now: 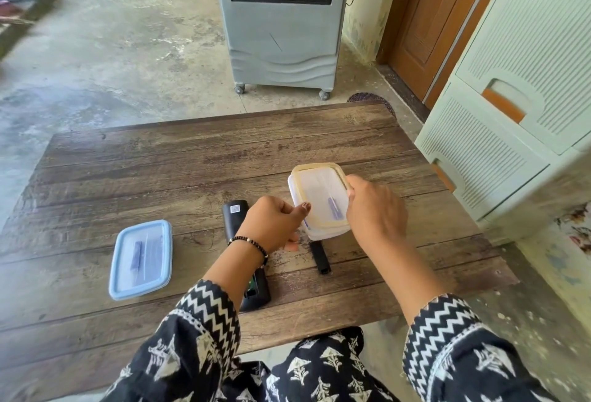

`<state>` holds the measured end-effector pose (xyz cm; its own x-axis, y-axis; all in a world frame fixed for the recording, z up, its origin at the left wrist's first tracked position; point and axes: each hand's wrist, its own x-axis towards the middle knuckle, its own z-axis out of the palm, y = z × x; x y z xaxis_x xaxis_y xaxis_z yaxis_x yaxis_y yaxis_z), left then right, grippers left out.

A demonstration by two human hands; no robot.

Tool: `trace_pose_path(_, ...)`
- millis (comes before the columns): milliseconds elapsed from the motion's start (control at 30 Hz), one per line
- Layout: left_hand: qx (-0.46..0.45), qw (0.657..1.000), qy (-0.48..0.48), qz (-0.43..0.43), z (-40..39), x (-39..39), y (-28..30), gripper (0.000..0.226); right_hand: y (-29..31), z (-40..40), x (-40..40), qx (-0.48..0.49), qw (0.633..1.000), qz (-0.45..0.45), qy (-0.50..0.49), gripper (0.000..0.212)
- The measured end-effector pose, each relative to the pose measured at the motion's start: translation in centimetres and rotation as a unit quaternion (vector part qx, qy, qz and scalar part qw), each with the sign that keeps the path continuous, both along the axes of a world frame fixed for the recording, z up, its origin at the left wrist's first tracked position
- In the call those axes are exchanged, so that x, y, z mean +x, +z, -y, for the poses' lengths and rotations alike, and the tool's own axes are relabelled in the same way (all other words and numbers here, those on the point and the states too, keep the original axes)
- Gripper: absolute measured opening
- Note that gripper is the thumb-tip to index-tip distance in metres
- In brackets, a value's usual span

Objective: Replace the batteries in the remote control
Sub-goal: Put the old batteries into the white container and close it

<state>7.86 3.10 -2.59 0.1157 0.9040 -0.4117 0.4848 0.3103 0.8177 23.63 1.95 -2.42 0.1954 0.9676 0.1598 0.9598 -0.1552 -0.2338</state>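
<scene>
A clear plastic box with a cream-rimmed lid (319, 190) is lifted and tilted above the wooden table (160, 164). A purple battery (334, 208) shows through it. My left hand (271, 224) grips the box's near left edge, thumb on the lid. My right hand (372, 209) grips its right edge. The black remote (235, 212) lies face down under my left wrist, its open battery bay near my sleeve. Its black battery cover (319, 257) lies on the table below the box. A blue-lidded box (140, 259) with purple batteries inside sits at the left.
A grey air cooler (281, 24) on wheels stands on the concrete floor beyond the table. A pale green drawer unit (518, 97) stands close to the table's right side. A brown door (431, 17) is behind it.
</scene>
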Motion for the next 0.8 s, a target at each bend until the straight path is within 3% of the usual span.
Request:
trace_pose_path(300, -0.028, 1.0, 0.007, 0.001, -0.3, 0.2, -0.1, 0.027, -0.3, 0.6, -0.9, -0.006, 0.997, 0.045, 0.06, 0.022)
trace_pose_path(800, -0.129, 0.99, 0.023, 0.052, -1.2, 0.5, 0.6, 0.014, -2.5, 0.2, -1.1, 0.034, 0.997, -0.052, 0.036, 0.032)
